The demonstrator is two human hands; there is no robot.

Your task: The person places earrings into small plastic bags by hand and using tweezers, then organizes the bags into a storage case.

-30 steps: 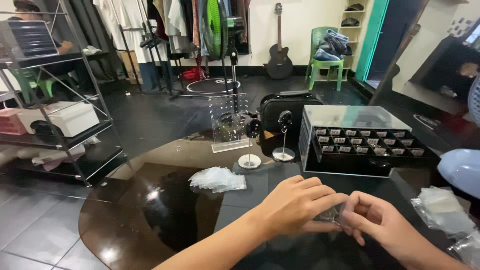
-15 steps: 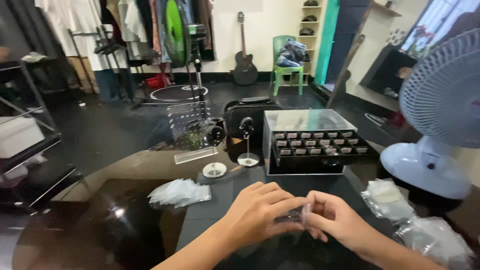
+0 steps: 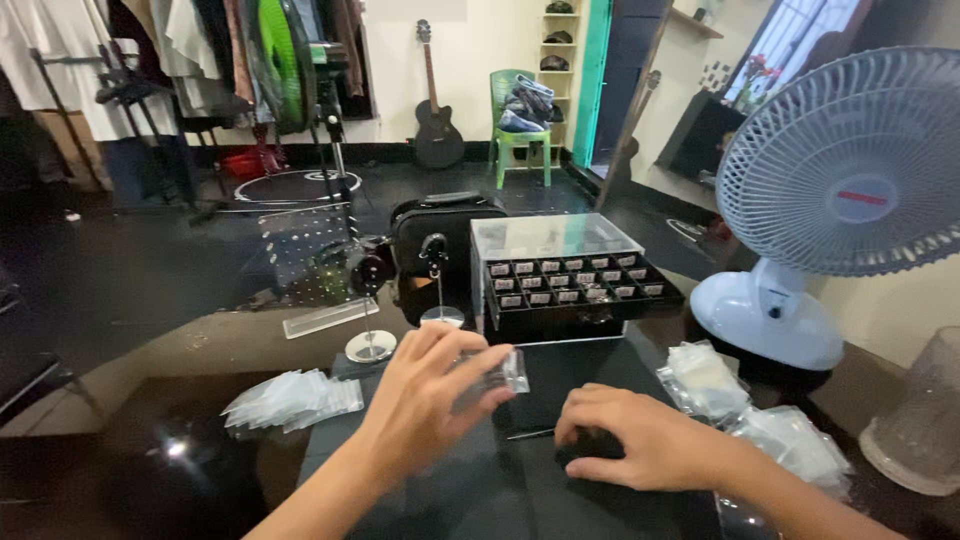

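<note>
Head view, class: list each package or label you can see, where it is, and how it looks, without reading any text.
Small clear plastic bag: in left hand.
Pile of clear plastic bags: table's left, flat, whitish.
Heap of clear bags: right, below white fan.
Small white labels: rows in black compartment box.

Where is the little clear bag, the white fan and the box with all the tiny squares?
small clear bag [image 3: 497,372], head view, on the part sticking out past the left hand's [image 3: 425,385] fingers.
white fan [image 3: 850,165], head view, on the round grille.
compartment box [image 3: 570,282], head view, on the rows of small compartments.
</note>
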